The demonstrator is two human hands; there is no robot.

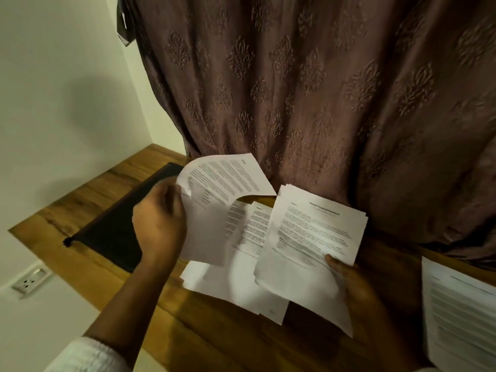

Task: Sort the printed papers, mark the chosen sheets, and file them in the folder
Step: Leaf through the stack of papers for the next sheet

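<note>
Your left hand (158,224) is pinching the left edge of one curled sheet (228,175), fingers curled round it, back of the hand facing the camera, forearm reaching in from lower left. Your right hand (357,285) is gripping a small stack (314,237) by its near edge, thumb on top, fingers hidden underneath. Both are hovering over the wooden desk (214,339), with loose sheets (236,285) lying fanned on it below the hands and another printed sheet (461,312) lying well apart at the right edge. Dark folder (118,229) is lying flat on the desk to the left, just beside and partly behind the left hand, long axis running diagonally from near-left to far-right; can't tell if it's open. Left hand is sitting much nearer to it. Looks like you're sorting, not filing yet; no pen showing. Filing is probably calling for a leftward carry, sheet edge lined up with that diagonal.
</note>
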